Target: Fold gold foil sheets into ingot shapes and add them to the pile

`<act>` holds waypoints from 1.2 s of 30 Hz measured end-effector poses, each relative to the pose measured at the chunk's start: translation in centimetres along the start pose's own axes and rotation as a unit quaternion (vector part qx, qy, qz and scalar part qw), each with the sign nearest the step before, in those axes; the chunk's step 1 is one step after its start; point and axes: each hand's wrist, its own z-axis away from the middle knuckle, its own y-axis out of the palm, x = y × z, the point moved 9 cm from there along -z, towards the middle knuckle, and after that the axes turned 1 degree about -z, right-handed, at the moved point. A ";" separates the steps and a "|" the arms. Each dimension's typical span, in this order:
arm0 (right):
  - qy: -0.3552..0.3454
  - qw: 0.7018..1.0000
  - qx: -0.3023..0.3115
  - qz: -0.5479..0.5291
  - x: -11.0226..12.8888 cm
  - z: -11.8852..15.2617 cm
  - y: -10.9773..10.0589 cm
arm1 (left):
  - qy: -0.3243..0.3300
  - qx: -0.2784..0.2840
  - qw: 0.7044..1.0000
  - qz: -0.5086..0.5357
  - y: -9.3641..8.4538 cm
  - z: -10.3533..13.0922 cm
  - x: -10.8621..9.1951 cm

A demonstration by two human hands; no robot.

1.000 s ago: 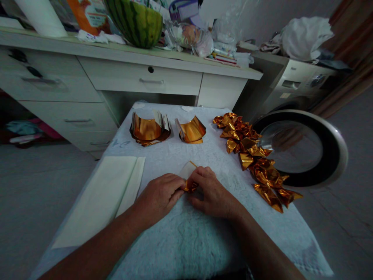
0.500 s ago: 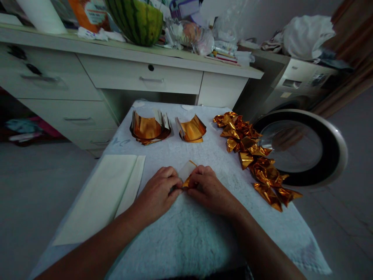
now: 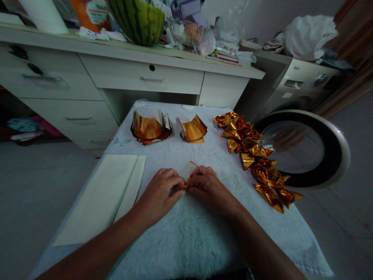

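Note:
Between my two hands, at the middle of the cloth-covered table, is a small foil piece (image 3: 188,170), gold with a pale back. My left hand (image 3: 164,188) pinches its left edge, and my right hand (image 3: 206,188) pinches its right side, the fingertips nearly touching. Behind them stand a larger stack of curved gold foil sheets (image 3: 150,128) and a smaller foil stack (image 3: 192,129). Several crumpled, folded gold foil pieces (image 3: 247,147) lie in a row at the right. Pale folded paper (image 3: 96,194) lies flat to the left of my left hand.
A white counter with drawers (image 3: 140,76) stands behind the table (image 3: 186,241), bearing a cut watermelon (image 3: 140,23), plastic bags and packages. At the right, the open round door (image 3: 303,147) of a washing machine (image 3: 300,81) reaches beside the foil row.
My left fingers and thumb have closed more tightly on the foil piece, and less of its gold side shows between my hands. The view has shifted slightly.

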 end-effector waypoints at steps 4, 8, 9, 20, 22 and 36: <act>0.014 1.000 -0.007 0.008 -0.4 -0.1 0.0 | 0.008 -0.009 1.000 0.008 0.2 0.0 0.0; 0.021 1.000 -0.016 0.008 -0.4 -0.1 0.1 | 0.004 -0.020 1.000 -0.001 0.1 0.2 0.2; 0.025 0.999 -0.022 0.006 -0.4 0.0 0.1 | 0.004 -0.021 1.000 -0.004 0.0 0.2 0.2; 0.045 0.996 -0.083 -0.001 -1.4 -0.1 0.0 | -0.008 -0.067 0.996 -0.055 -0.6 0.2 -0.2; 0.053 0.995 -0.084 0.004 -1.5 -0.2 0.1 | -0.019 -0.072 0.996 -0.057 -0.6 0.3 0.1; 0.070 0.993 -0.086 0.027 -1.4 -0.2 0.2 | -0.024 -0.061 0.995 -0.073 -0.4 0.3 0.0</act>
